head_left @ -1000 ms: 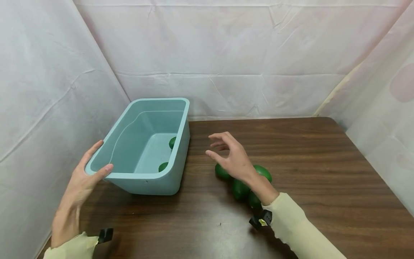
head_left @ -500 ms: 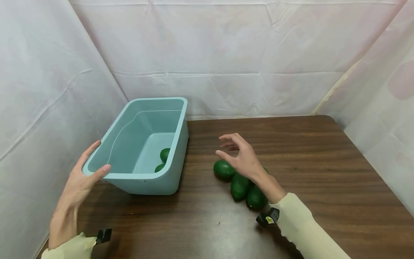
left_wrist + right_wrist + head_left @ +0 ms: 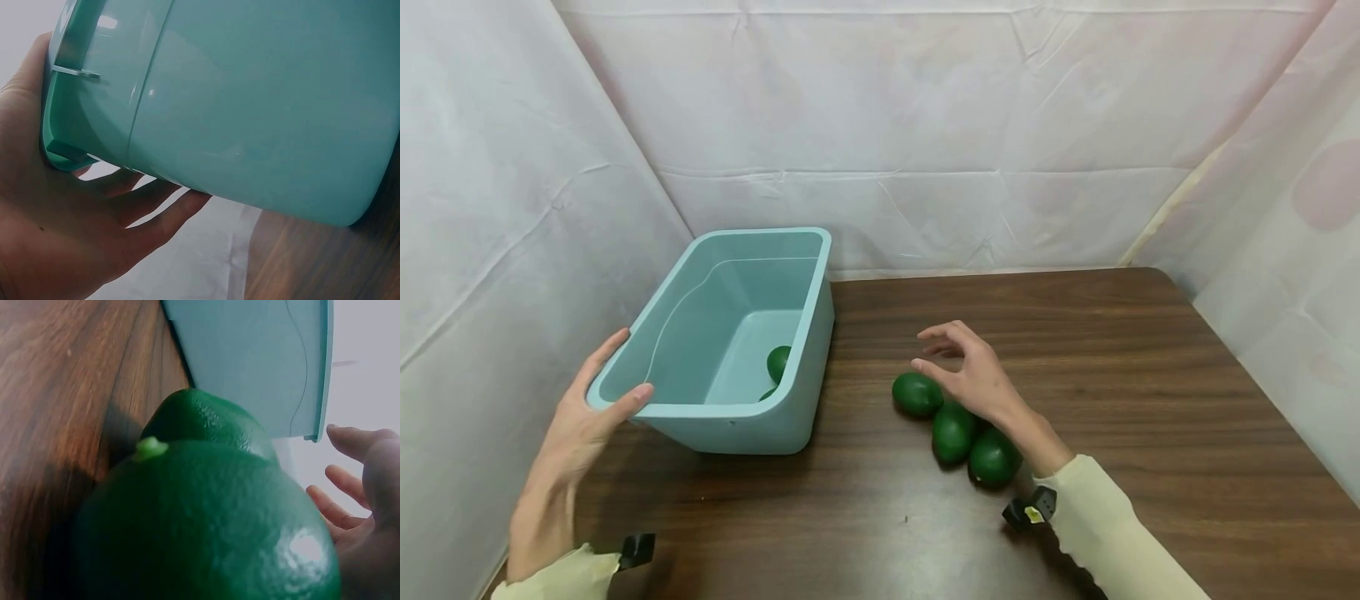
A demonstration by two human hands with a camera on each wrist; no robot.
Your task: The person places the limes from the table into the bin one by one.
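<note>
Closest to the camera you've got the dark wood-grain table (image 3: 880, 508), smooth laminate with a bit of shine. On it sit three glossy dark green avocados (image 3: 953, 432) bunched in a row, all touching, egg-shaped with a slightly pebbly skin; the wrist view shows a pale green stem nub on one. The right hand (image 3: 973, 375) hovers right over them, fingers loosely curled and relaxed, gripping nothing, thumb tip just beside the leftmost avocado (image 3: 917, 393).

Over on the left, the left hand (image 3: 587, 417) holds the near corner of the teal plastic bin (image 3: 730, 412), thumb hooked over the rim and fingers spread flat along the outer wall. The bin's a smooth rectangular tub with rounded corners, and two more avocados (image 3: 778, 363) lie inside against its right wall.

Behind everything is wrinkly white sheeting (image 3: 925, 125).
</note>
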